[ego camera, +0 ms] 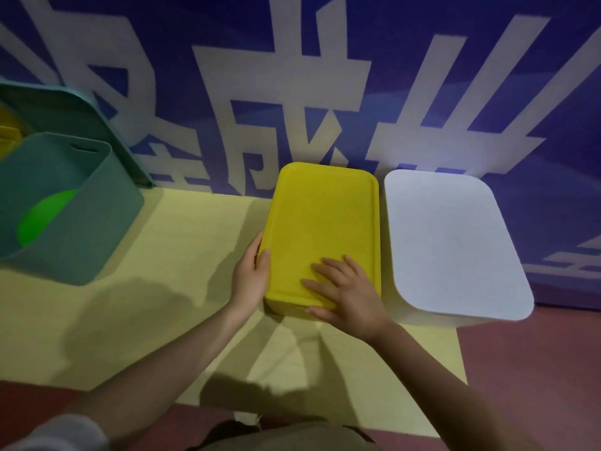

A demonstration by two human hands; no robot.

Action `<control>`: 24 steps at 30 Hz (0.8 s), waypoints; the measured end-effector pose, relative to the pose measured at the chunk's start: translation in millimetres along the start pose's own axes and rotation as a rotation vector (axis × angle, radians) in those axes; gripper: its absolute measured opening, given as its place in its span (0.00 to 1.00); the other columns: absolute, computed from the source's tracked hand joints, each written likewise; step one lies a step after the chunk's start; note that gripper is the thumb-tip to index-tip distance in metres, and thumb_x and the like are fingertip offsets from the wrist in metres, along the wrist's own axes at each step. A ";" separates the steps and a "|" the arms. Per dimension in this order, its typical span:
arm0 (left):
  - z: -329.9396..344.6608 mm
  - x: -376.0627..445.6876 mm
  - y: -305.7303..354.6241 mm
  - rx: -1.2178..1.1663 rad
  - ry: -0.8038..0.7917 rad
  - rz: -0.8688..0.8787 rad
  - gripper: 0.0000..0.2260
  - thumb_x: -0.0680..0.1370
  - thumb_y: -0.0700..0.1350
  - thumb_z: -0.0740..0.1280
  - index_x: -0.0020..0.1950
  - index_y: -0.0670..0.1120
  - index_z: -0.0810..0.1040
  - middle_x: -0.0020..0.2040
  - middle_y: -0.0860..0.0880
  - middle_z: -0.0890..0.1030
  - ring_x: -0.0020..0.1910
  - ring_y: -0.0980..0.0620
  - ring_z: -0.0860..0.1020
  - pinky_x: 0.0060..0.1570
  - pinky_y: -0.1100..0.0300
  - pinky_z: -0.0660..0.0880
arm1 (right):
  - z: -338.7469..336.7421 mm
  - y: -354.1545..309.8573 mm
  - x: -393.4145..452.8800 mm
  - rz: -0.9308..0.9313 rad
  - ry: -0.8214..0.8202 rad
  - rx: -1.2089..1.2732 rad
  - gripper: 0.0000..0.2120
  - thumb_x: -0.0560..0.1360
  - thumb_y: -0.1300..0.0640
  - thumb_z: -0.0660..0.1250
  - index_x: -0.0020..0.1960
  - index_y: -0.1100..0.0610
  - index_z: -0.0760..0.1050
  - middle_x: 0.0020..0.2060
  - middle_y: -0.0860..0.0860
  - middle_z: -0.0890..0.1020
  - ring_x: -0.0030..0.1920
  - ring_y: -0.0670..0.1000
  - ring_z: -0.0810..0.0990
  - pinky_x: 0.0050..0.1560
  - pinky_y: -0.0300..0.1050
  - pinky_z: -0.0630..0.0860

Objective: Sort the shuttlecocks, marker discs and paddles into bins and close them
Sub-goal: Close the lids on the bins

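Observation:
A yellow bin (320, 222) with its yellow lid on stands in the middle of the floor mat. My left hand (250, 278) grips the lid's near left edge, thumb on top. My right hand (344, 292) lies flat on the near part of the lid, fingers spread. Right beside it a white bin (452, 242) stands with its lid on. At the left a teal bin (78, 222) is open, and a green disc (42, 216) shows inside it. No shuttlecocks or paddles are in sight.
A teal lid (81, 118) leans against the blue wall with large white characters behind the teal bin. Something yellow (8, 131) peeks out at the far left edge. A pale yellow mat (182, 288) covers the floor; red floor (536, 369) lies to the right.

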State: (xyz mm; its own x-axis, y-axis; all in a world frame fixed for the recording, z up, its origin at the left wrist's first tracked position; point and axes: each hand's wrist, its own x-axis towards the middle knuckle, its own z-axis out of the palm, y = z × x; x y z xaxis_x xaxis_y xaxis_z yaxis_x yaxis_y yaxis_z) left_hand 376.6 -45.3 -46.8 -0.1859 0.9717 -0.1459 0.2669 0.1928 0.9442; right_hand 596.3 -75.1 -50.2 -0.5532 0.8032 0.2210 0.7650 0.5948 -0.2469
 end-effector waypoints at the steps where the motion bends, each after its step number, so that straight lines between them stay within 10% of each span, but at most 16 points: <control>1: 1.8 3.1 2.0 0.010 -0.002 -0.005 0.19 0.82 0.47 0.58 0.74 0.52 0.66 0.69 0.51 0.73 0.66 0.52 0.72 0.64 0.56 0.69 | 0.4 3.4 2.3 -0.026 0.016 -0.017 0.23 0.73 0.34 0.62 0.64 0.44 0.76 0.64 0.50 0.76 0.67 0.55 0.72 0.69 0.60 0.64; 11: -0.8 15.2 12.9 0.061 -0.133 -0.027 0.21 0.83 0.52 0.55 0.76 0.55 0.60 0.71 0.51 0.70 0.67 0.49 0.70 0.64 0.51 0.70 | -12.7 3.4 14.4 0.136 0.082 0.178 0.16 0.76 0.42 0.64 0.59 0.48 0.80 0.61 0.48 0.79 0.64 0.51 0.75 0.65 0.55 0.70; 17: -51.7 32.7 12.6 0.025 -0.368 -0.047 0.20 0.82 0.47 0.59 0.74 0.53 0.63 0.68 0.49 0.72 0.63 0.51 0.73 0.63 0.49 0.73 | -1.1 -35.3 33.2 0.618 0.336 0.174 0.09 0.74 0.53 0.70 0.53 0.54 0.83 0.54 0.50 0.82 0.58 0.51 0.76 0.56 0.51 0.75; 24: -154.2 68.7 29.1 -0.061 -0.235 0.058 0.14 0.82 0.44 0.59 0.68 0.51 0.71 0.58 0.51 0.76 0.51 0.56 0.77 0.49 0.61 0.77 | 17.6 -143.4 158.8 0.892 0.572 0.666 0.07 0.77 0.57 0.66 0.52 0.55 0.81 0.48 0.49 0.83 0.50 0.46 0.79 0.50 0.39 0.74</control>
State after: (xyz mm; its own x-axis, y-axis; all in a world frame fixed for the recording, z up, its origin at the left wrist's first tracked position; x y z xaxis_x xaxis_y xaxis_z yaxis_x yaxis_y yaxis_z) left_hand 225.7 6.0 16.2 0.0554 0.9873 -0.1486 0.2123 0.1338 0.9680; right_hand 392.9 -32.3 3.7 0.4212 0.9044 0.0679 0.3914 -0.1138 -0.9132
